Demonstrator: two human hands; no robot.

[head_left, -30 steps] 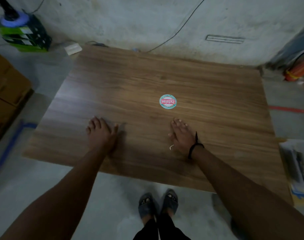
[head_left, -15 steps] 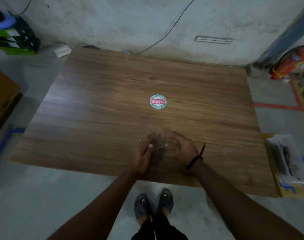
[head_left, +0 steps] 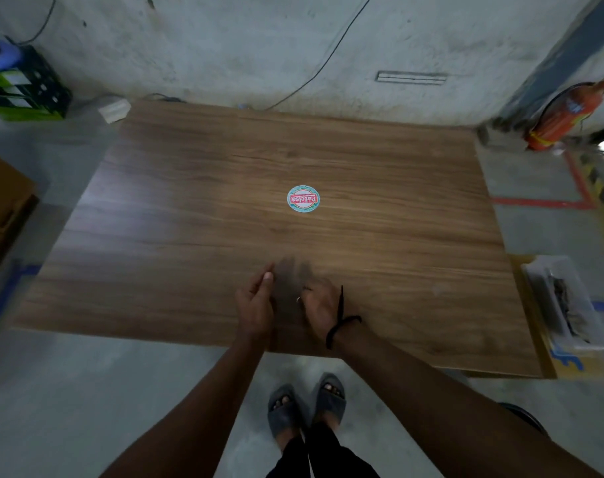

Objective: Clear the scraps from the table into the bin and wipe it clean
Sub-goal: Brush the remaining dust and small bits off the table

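Observation:
The wooden table (head_left: 190,236) carries a round teal and red sticker (head_left: 303,199) at its middle. Both hands rest close together near the table's front edge. My left hand (head_left: 255,301) stands on its side, fingers straight and held together, with nothing in it. My right hand (head_left: 319,305), with a black band at the wrist, faces it a palm's width away; its fingers are blurred. A small white curled scrap (head_left: 298,299) lies between the hands, right at my right thumb. A dark blurred patch (head_left: 293,270) sits just beyond the fingertips.
A box with a clear plastic pack (head_left: 565,305) sits at the table's right edge. A green crate (head_left: 21,88) stands at the back left, cardboard boxes (head_left: 0,208) at the left, and a red extinguisher (head_left: 565,115) at the back right. A dark round rim (head_left: 524,414) shows behind my right arm.
My left hand has swept right across the table toward my right hand. Both hands have drawn slightly back toward the front edge, with the white scrap between them.

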